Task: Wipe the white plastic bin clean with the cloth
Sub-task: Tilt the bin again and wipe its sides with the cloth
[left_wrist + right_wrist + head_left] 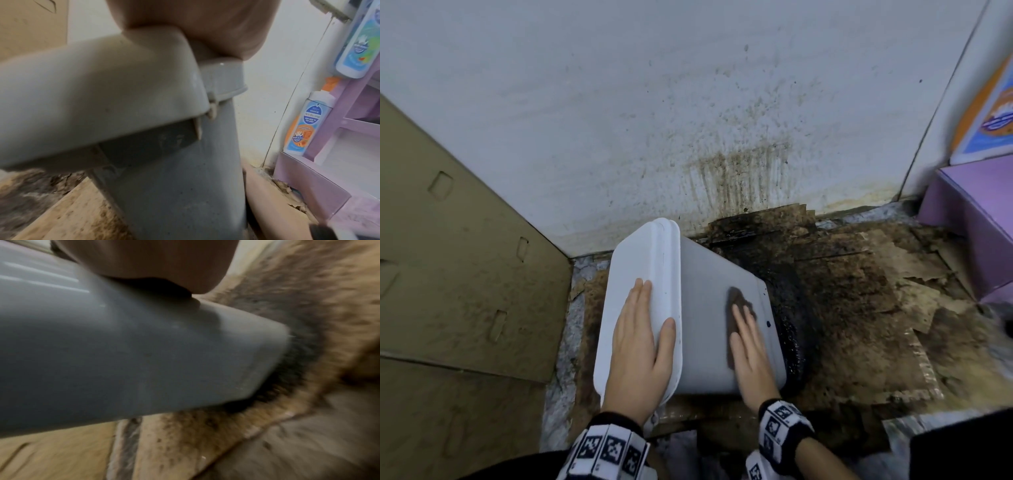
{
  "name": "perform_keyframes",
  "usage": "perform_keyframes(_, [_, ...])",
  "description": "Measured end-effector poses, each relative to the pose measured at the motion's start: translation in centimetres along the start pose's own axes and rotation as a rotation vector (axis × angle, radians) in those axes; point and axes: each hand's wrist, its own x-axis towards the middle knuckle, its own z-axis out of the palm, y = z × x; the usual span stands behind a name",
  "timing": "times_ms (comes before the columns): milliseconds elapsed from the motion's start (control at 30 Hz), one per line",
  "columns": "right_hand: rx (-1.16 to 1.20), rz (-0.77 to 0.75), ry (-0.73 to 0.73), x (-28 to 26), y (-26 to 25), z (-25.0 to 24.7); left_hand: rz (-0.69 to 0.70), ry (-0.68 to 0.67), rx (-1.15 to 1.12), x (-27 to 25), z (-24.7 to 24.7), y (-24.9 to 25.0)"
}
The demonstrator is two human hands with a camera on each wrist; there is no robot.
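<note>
The white plastic bin [705, 291] leans tilted on the dirty floor, its lid [633, 284] facing left. My left hand [643, 342] lies flat on the lid, fingers straight and thumb over the lid's right edge. My right hand [748, 346] presses a dark brown cloth [736, 308] flat against the bin's upturned side. A small dark spot [768, 323] sits on the bin just right of the cloth. From the left wrist view the lid [98, 100] and grey-looking body [174, 178] fill the frame. The bin's side [133, 353] shows blurred in the right wrist view.
Stained, torn cardboard [859, 308] covers the floor under and right of the bin, with a black wet patch [794, 329] by its base. The wall [688, 102] behind is splattered brown. Cardboard [448, 257] stands at left. A purple box [972, 219] and soap bottles [308, 121] sit at right.
</note>
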Motion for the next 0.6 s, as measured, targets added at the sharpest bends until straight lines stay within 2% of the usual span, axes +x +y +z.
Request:
perform_keyframes(100, [-0.029, 0.186, 0.014, -0.4, 4.6, -0.8, -0.005, -0.008, -0.004, -0.1, 0.0, 0.3])
perform_keyframes(167, [-0.029, 0.266, 0.006, -0.5, 4.1, -1.0, -0.001, -0.008, 0.003, 0.0, 0.2, 0.7])
perform_keyframes(233, [0.030, 0.279, 0.021, -0.6, 2.0, -0.7, 0.000, -0.005, 0.016, 0.1, 0.3, 1.0])
perform_keyframes(367, [0.170, 0.140, 0.072, -2.3, -3.3, 0.7, 0.005, -0.010, 0.045, 0.1, 0.6, 1.5])
perform_keyframes(467, [0.188, -0.028, 0.057, -3.8, -7.1, 1.4, 0.010, -0.003, 0.066, 0.3, 1.0, 2.0])
perform_keyframes(533, [0.194, -0.097, 0.037, -4.4, -8.5, 1.3, 0.011, -0.004, 0.068, 0.3, 1.1, 2.4])
perform_keyframes(600, [0.209, -0.098, 0.035, -4.5, -8.3, 1.0, 0.009, -0.010, 0.065, 0.1, 1.2, 2.8])
